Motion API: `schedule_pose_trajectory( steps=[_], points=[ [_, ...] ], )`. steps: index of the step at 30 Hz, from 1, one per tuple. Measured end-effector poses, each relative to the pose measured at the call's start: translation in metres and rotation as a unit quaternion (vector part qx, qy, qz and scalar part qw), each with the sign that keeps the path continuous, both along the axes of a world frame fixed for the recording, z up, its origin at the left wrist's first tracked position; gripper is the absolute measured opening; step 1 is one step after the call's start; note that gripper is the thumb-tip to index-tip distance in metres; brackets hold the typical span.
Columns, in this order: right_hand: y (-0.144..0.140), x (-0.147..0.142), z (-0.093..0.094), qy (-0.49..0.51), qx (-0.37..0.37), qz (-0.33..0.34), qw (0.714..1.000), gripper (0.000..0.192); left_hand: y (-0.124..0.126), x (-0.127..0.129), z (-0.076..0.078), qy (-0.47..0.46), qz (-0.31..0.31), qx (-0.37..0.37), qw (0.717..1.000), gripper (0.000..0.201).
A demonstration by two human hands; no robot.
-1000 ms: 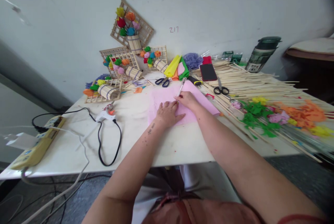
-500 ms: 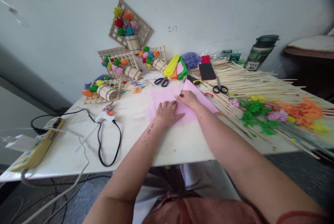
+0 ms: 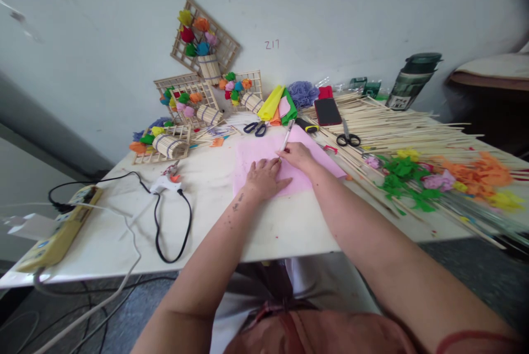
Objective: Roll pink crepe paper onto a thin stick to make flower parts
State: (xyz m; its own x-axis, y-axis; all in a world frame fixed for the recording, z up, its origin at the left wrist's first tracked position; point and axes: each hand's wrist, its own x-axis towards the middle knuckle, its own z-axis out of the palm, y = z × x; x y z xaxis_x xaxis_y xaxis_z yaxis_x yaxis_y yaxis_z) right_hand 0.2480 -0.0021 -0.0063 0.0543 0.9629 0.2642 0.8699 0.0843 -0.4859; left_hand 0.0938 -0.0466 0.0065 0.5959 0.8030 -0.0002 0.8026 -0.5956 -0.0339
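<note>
The pink paper sheet is the biggest thing under my hands: a pale, flat rectangle lying a little askew on the white table, towards its far middle, with its right corner running up to the heap of bamboo sticks. Its surface looks smooth and unfolded where I can see it.

My left hand lies palm down on the sheet's near part, fingers spread and flat, pressing on it rather than gripping anything. My right hand rests just beside it, touching the paper, with fingers pinched closed around a pen (white barrel, slanting up and away from me), whose tip meets the sheet near my left fingertips.

Beyond the sheet lie black-handled scissors and folded coloured paper; a second pair of scissors sits on the sticks, near a dark phone.

Against half a second ago, little differs: both hands keep the same places on the sheet, the pen holds the same slant, and the whole scene sits only a touch higher in view.
</note>
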Motion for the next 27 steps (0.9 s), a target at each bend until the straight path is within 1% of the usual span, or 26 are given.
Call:
schedule_pose_trajectory(
  steps=[5, 10, 15, 27],
  points=[
    [-0.002, -0.0006, 0.0026, -0.011, -0.001, 0.0, 1.0, 0.032, 0.0001, 0.0004, -0.0005, -0.002, 0.003, 0.006, 1.0, 0.068],
    [-0.0042, -0.0003, 0.0052, 0.008, -0.004, -0.009, 1.0, 0.035, 0.0001, 0.0004, -0.0011, -0.009, 0.001, 0.007, 1.0, 0.066],
    [-0.0035, 0.0008, 0.0039, 0.017, -0.003, -0.006, 1.0, 0.034, 0.0009, 0.0, -0.0021, -0.011, 0.002, 0.003, 1.0, 0.067],
    [-0.0007, 0.0009, 0.0017, 0.001, -0.006, -0.005, 1.0, 0.034, 0.0026, 0.0, -0.0034, -0.016, 0.004, -0.005, 1.0, 0.068]
  ],
)
